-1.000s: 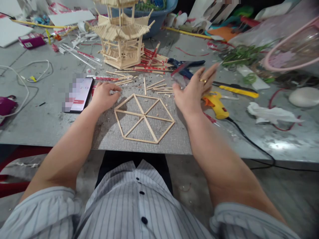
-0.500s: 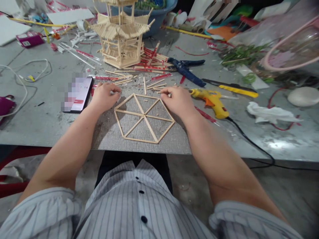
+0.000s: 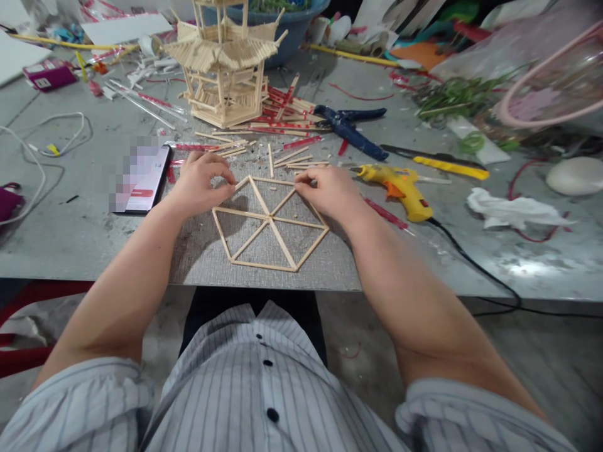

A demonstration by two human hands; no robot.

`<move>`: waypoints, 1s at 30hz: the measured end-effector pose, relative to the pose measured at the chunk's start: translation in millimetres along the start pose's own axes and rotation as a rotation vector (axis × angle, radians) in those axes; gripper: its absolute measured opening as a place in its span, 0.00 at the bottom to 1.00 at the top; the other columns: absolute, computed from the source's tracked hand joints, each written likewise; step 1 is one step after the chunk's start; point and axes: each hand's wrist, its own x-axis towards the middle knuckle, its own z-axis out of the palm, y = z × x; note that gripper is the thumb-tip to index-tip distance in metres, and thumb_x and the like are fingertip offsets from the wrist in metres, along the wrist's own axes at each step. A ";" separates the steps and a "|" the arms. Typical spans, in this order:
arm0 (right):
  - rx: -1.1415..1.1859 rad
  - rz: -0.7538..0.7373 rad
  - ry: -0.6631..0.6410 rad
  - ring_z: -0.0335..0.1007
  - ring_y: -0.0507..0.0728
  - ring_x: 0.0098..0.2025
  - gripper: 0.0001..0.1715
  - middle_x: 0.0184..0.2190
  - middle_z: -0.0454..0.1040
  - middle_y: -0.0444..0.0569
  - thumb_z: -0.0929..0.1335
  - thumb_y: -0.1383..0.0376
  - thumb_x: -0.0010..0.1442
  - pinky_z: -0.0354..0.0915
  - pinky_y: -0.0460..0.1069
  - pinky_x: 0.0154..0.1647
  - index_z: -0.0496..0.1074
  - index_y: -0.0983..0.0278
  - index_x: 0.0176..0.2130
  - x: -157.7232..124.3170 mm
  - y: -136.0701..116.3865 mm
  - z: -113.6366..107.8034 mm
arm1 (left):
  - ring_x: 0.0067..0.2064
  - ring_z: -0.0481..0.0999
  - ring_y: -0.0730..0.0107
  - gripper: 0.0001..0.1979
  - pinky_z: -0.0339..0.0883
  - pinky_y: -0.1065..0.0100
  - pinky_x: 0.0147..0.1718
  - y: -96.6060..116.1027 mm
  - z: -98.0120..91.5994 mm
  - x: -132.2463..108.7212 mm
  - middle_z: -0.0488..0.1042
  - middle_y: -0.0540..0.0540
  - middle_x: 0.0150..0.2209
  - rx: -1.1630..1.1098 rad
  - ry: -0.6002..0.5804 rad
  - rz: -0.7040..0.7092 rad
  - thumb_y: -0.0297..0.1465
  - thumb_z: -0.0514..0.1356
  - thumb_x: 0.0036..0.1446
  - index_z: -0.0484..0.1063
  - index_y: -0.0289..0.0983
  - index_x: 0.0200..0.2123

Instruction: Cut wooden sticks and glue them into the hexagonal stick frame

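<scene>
A flat hexagon frame of thin wooden sticks (image 3: 281,236), with spokes meeting in its middle, lies on the grey mat at the table's front edge. My left hand (image 3: 200,183) rests at the frame's upper left side, thumb and forefinger pinched on that edge stick. My right hand (image 3: 330,191) lies at the upper right corner, fingers curled in a pinch over the top stick; what they hold is hidden. Loose sticks (image 3: 294,158) lie just beyond the frame.
A stick pagoda model (image 3: 221,59) stands at the back centre amid red-wrapped sticks. A phone (image 3: 144,179) lies left of my left hand. A yellow glue gun (image 3: 400,185) with its cable, blue pliers (image 3: 351,125) and a yellow-handled knife (image 3: 447,166) lie to the right.
My right hand came down from open in the air near the pliers, pinched at the loose sticks, then moved to the frame's upper right corner. My left hand shifted slightly onto the frame's edge.
</scene>
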 end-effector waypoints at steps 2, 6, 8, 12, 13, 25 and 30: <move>-0.008 -0.004 -0.009 0.76 0.64 0.41 0.13 0.38 0.80 0.53 0.66 0.63 0.58 0.69 0.57 0.44 0.80 0.62 0.39 0.3 0.3 -0.6 | 0.53 0.70 0.55 0.07 0.58 0.53 0.59 -1.8 1.8 0.7 0.77 0.46 0.46 0.017 0.010 -0.007 0.33 0.60 0.51 0.78 0.39 0.31; -0.012 -0.028 -0.013 0.75 0.64 0.41 0.13 0.38 0.80 0.52 0.65 0.64 0.58 0.69 0.57 0.43 0.80 0.60 0.38 0.9 1.7 0.0 | 0.51 0.72 0.56 0.07 0.59 0.55 0.58 -6.3 5.2 3.9 0.78 0.46 0.42 0.045 0.045 -0.091 0.31 0.58 0.51 0.77 0.40 0.31; -0.004 -0.032 -0.011 0.75 0.64 0.42 0.13 0.39 0.81 0.52 0.65 0.64 0.58 0.69 0.56 0.43 0.80 0.59 0.38 1.0 2.5 0.8 | 0.50 0.72 0.57 0.07 0.60 0.56 0.57 -8.5 6.2 5.5 0.78 0.47 0.41 0.050 0.065 -0.149 0.30 0.58 0.51 0.76 0.40 0.31; 0.005 -0.034 -0.007 0.75 0.64 0.43 0.14 0.39 0.80 0.51 0.65 0.65 0.58 0.68 0.57 0.44 0.80 0.59 0.39 1.3 3.2 2.0 | 0.48 0.72 0.59 0.06 0.60 0.58 0.56 -13.6 7.9 7.7 0.78 0.48 0.38 0.047 0.107 -0.209 0.32 0.57 0.52 0.75 0.41 0.30; 0.007 -0.034 -0.009 0.75 0.64 0.43 0.14 0.39 0.80 0.51 0.65 0.65 0.59 0.68 0.57 0.44 0.80 0.59 0.39 1.4 3.3 2.1 | 0.48 0.72 0.59 0.06 0.61 0.59 0.55 -14.8 8.2 8.0 0.78 0.48 0.37 0.046 0.114 -0.217 0.33 0.57 0.53 0.75 0.41 0.30; 0.007 -0.019 -0.060 0.75 0.64 0.43 0.12 0.39 0.80 0.53 0.67 0.66 0.58 0.68 0.58 0.46 0.79 0.61 0.40 1.5 -0.5 -4.2 | 0.50 0.73 0.56 0.06 0.64 0.57 0.54 -7.5 3.2 7.4 0.79 0.47 0.41 0.063 0.128 -0.322 0.32 0.58 0.54 0.74 0.41 0.28; -0.001 0.008 -0.072 0.75 0.64 0.43 0.11 0.40 0.80 0.53 0.67 0.66 0.58 0.67 0.57 0.45 0.79 0.61 0.39 1.2 -3.3 -5.5 | 0.49 0.72 0.60 0.08 0.63 0.59 0.55 -10.1 3.1 8.1 0.79 0.49 0.41 0.075 0.130 -0.328 0.33 0.57 0.55 0.76 0.38 0.32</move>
